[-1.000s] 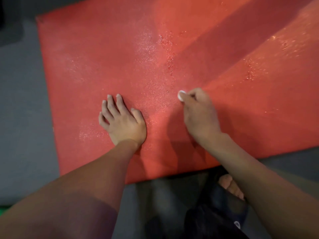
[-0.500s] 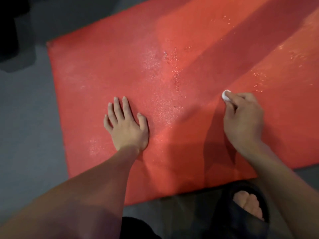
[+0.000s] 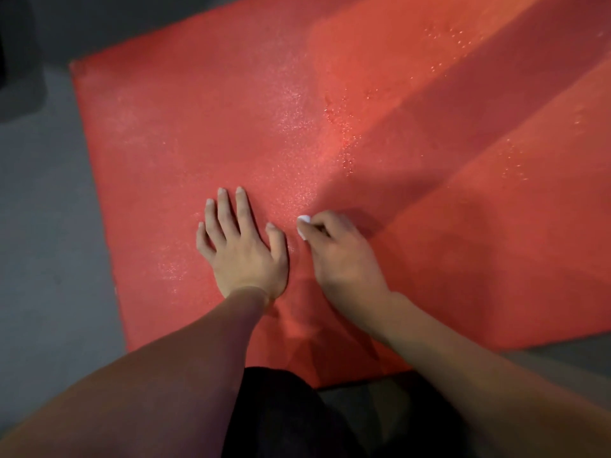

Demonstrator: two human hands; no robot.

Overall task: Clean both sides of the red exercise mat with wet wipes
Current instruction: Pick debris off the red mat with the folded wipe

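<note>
The red exercise mat (image 3: 185,133) lies flat on the floor and fills most of the view, with wet speckles glinting across its middle and upper right. My left hand (image 3: 243,246) rests flat on the mat with straight, spread fingers. Right beside it, my right hand (image 3: 337,256) has its fingers curled round a small bunched white wet wipe (image 3: 303,226), which it presses against the mat. Only a little of the wipe shows past the fingertips.
Grey floor (image 3: 43,242) borders the mat on the left and at the lower right. A dark object (image 3: 16,71) sits at the upper left corner. My dark-clothed knee (image 3: 281,418) is at the mat's near edge.
My right hand with the wipe swung right across the mat, then came back left until it is next to my left thumb. My left hand stayed planted flat.
</note>
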